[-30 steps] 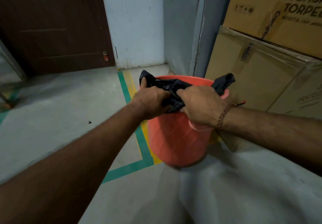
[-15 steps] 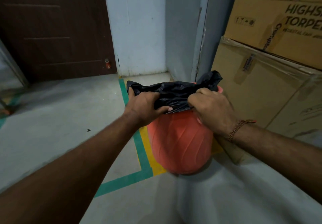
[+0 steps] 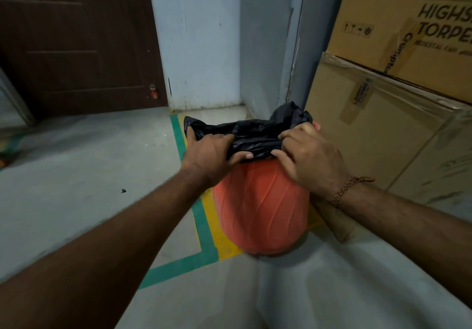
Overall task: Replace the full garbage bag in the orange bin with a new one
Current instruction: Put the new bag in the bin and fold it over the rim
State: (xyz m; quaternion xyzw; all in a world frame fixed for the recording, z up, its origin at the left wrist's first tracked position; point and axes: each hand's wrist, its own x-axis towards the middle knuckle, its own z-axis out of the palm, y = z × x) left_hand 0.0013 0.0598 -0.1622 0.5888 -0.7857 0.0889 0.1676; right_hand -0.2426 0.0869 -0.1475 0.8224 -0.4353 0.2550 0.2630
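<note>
An orange ribbed plastic bin (image 3: pixel 260 206) stands on the floor in front of me, beside stacked cartons. A black garbage bag (image 3: pixel 255 134) is bunched across its mouth and hides most of the rim. My left hand (image 3: pixel 212 154) grips the bag's near left edge, thumb under the plastic. My right hand (image 3: pixel 311 157), with a bracelet at the wrist, pinches the bag at the near right edge. A puff of bag sticks up at the far right. The inside of the bin is hidden.
Large cardboard cartons (image 3: pixel 398 103) stand stacked close on the right of the bin. A grey wall corner (image 3: pixel 270 55) rises behind it, a dark brown door (image 3: pixel 76 42) at the far left. Green and yellow floor tape (image 3: pixel 204 216) runs past the bin's left side.
Both hands have drawn apart, spreading the bunched bag wider over the bin's mouth. The open rim seen a second ago is now covered by the plastic.
</note>
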